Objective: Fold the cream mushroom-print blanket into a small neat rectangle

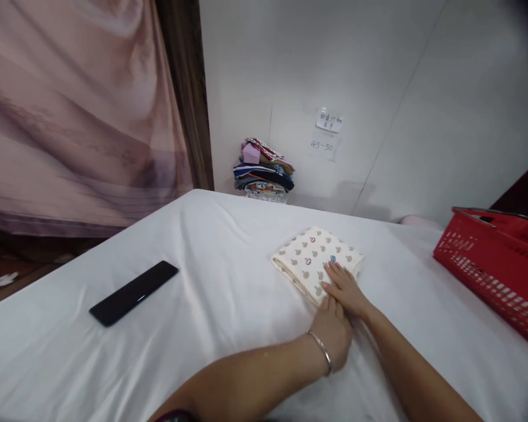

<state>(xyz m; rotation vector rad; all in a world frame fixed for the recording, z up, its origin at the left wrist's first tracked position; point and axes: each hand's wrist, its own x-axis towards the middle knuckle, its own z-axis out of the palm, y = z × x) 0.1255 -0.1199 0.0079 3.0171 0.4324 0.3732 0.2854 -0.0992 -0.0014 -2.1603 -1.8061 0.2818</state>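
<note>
A cream cloth (305, 255) with a small grey, red and blue print lies folded into a flat, layered square on the white sheet. My right hand (348, 291) rests flat on its near right part, fingers stretched out. Just below, my left hand (333, 331), with a silver bangle at the wrist, has its fingers curled at the cloth's near corner and pinches the edge there. The left fingertips are partly hidden against the cloth and close beside the right hand.
A flat black slab (134, 293), perhaps a phone, lies to the left on the white sheet (229, 316). At the right edge stands a red plastic basket (497, 264). Folded clothes (264, 173) are stacked by the wall, near paper notes (328, 132). A pink curtain (79, 105) hangs at left.
</note>
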